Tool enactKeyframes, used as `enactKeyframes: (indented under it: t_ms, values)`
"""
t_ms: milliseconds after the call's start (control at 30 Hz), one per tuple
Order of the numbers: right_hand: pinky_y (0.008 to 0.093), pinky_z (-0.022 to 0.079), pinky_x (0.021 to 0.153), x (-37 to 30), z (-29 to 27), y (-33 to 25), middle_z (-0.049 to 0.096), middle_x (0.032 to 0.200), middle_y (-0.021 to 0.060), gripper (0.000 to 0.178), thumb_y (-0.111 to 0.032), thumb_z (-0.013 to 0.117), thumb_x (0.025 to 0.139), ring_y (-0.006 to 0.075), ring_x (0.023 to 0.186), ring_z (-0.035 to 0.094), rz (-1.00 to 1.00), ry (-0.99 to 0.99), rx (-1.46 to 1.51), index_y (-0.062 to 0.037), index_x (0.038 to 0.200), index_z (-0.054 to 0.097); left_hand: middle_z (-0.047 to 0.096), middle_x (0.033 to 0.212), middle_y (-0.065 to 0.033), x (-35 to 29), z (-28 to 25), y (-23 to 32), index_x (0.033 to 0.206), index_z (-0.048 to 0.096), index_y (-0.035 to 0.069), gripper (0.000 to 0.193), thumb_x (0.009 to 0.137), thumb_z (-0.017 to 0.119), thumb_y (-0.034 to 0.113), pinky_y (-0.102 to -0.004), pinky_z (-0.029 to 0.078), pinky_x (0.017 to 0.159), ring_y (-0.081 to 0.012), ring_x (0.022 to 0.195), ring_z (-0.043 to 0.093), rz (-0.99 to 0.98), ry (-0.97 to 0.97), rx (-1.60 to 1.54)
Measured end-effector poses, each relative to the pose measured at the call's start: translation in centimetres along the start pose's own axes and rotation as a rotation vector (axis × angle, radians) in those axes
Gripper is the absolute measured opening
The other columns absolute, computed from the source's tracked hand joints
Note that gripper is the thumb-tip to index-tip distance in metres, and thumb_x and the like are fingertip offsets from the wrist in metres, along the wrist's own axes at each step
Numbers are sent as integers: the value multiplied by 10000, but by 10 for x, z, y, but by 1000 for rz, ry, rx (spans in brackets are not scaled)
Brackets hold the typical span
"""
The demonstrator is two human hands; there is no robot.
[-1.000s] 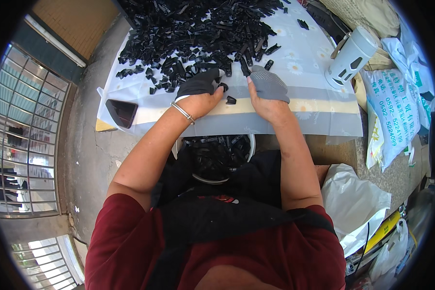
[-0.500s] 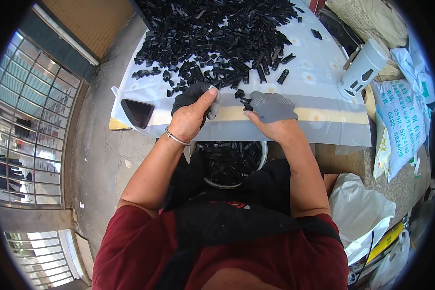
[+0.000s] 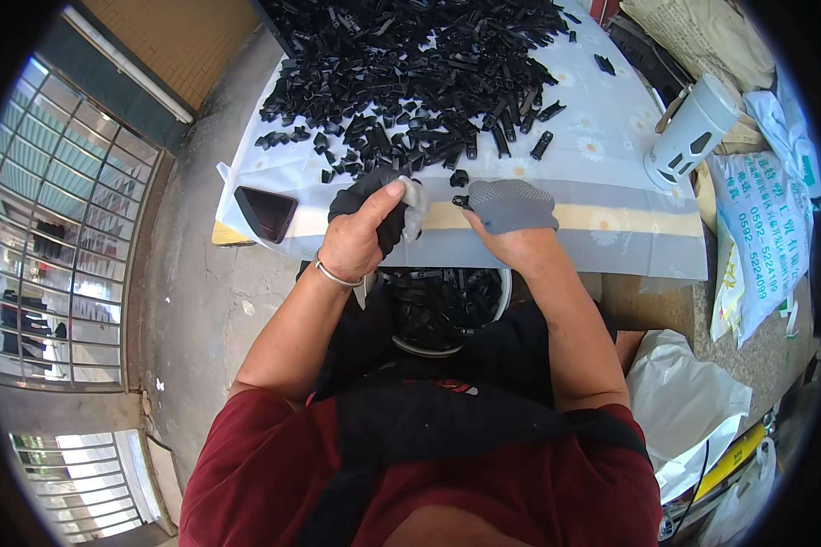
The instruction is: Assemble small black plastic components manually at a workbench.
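My left hand (image 3: 360, 239) is bare with a metal bangle at the wrist. It is closed on a black glove with a grey cuff (image 3: 394, 205), just above the table's near edge. My right hand (image 3: 511, 211) wears a grey textured glove and lies palm down on the cloth-covered table (image 3: 611, 246). Its fingertips touch a small black plastic piece (image 3: 460, 201). Beyond both hands spreads a large heap of black plastic parts (image 3: 410, 73). A white bowl (image 3: 502, 305) of the same black parts sits in my lap below the table edge.
A dark phone (image 3: 265, 211) lies at the table's left corner. A white perforated cup (image 3: 693, 137) stands at the right, beside a printed sack (image 3: 762, 237). White plastic bags (image 3: 684, 401) lie on the floor to my right. Barred windows (image 3: 55, 246) line the left.
My left hand pulled back from the parts toward the table edge and now clutches the black glove. My right hand also drew back a little toward me.
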State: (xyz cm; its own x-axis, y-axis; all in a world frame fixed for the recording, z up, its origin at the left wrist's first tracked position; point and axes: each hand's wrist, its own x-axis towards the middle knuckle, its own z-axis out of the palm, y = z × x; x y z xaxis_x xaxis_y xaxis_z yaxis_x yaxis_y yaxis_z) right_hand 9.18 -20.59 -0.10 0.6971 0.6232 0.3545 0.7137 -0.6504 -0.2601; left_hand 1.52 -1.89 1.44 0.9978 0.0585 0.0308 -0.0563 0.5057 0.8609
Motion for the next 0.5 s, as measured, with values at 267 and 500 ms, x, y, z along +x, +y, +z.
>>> enactKeyframes:
  t_ms: [267,500]
  values:
    - [418,460,666,1,-1,-8,603,803,127,194,-245,546,801,305,761,575,-1,-4,-40,-77,878,606,566,776,-95,-8,4,10,805,527,24,182,865,523,196,-271,426,589,-154,656,513,90,-214,-50]
    - [411,458,673,0,5,-9,603,821,121,186,-240,545,801,301,779,572,39,-66,-69,-74,862,604,604,842,-43,-18,1,12,906,571,32,138,826,602,139,-235,427,626,-104,716,532,128,-33,249]
